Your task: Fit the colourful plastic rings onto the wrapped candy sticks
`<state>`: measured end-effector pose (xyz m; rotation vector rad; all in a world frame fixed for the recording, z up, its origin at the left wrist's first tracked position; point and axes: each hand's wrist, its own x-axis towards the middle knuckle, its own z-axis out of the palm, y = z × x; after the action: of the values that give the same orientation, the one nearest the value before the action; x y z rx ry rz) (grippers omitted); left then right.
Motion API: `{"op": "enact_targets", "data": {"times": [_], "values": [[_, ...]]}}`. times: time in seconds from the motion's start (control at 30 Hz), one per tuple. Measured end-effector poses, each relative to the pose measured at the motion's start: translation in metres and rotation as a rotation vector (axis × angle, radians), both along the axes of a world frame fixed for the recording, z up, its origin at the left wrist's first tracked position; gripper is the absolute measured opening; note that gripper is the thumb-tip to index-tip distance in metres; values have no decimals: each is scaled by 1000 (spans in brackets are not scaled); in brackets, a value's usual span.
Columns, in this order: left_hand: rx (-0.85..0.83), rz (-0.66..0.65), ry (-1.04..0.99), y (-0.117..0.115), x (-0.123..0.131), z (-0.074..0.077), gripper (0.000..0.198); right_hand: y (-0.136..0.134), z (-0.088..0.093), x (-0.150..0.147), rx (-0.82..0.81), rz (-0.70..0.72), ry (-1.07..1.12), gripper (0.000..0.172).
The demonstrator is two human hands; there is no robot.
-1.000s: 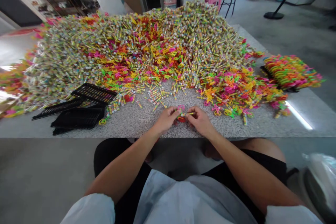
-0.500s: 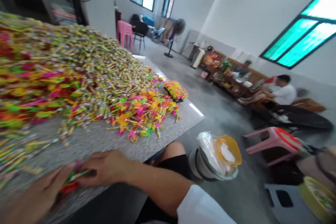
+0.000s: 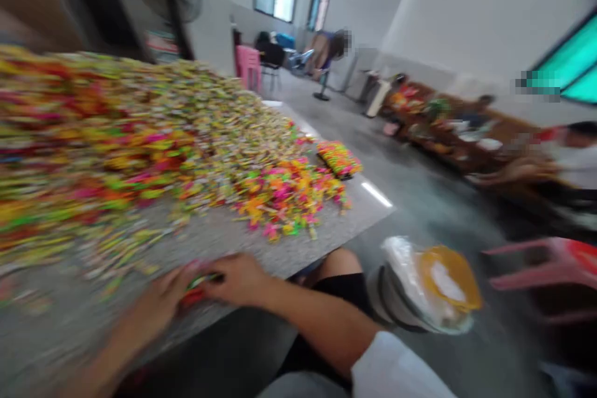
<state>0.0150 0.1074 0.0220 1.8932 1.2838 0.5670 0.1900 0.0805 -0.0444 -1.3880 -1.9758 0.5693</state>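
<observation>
Close to the table's near edge, my left hand (image 3: 161, 303) and my right hand (image 3: 241, 280) meet with fingers curled. Between them is a small bunch of red, green and pink plastic pieces (image 3: 192, 294), partly hidden by the fingers and blurred. The grey speckled table (image 3: 186, 249) lies under both hands. Just beyond them is a loose scatter of thin yellowish sticks (image 3: 125, 245). A bright heap of pink, orange and yellow plastic pieces (image 3: 289, 196) lies farther off, in front of a large mound of small wrapped sticks (image 3: 224, 124).
A tray packed with colourful pieces (image 3: 339, 158) stands by the table's right edge. Right of my knee, a bucket (image 3: 396, 305) holds clear plastic bags and a yellow basket (image 3: 450, 280). A pink stool (image 3: 536, 261) stands farther right. People sit near a wooden bench (image 3: 508, 127).
The view has swung left, so the table, hands and bucket appear farther right. Both hands stay together around the small plastic pieces.
</observation>
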Motion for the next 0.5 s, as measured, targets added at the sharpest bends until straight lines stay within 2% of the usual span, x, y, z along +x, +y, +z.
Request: {"op": "enact_targets", "data": {"times": [0.07,0.13,0.2,0.3,0.5], "values": [[-95,0,-74,1,-3,-11,43,-13,9,-3,-12,-57,95,14],[-133,28,-151,2,-7,-24,44,-17,8,-1,-44,-37,191,11],[-260,40,-244,1,-11,-34,43,-17,4,1,-59,7,254,13],[-355,12,-318,-5,-13,-39,43,-19,4,4,-39,40,254,16],[-362,-31,-390,-10,-9,-45,49,-20,15,10,-50,64,158,20]]}}
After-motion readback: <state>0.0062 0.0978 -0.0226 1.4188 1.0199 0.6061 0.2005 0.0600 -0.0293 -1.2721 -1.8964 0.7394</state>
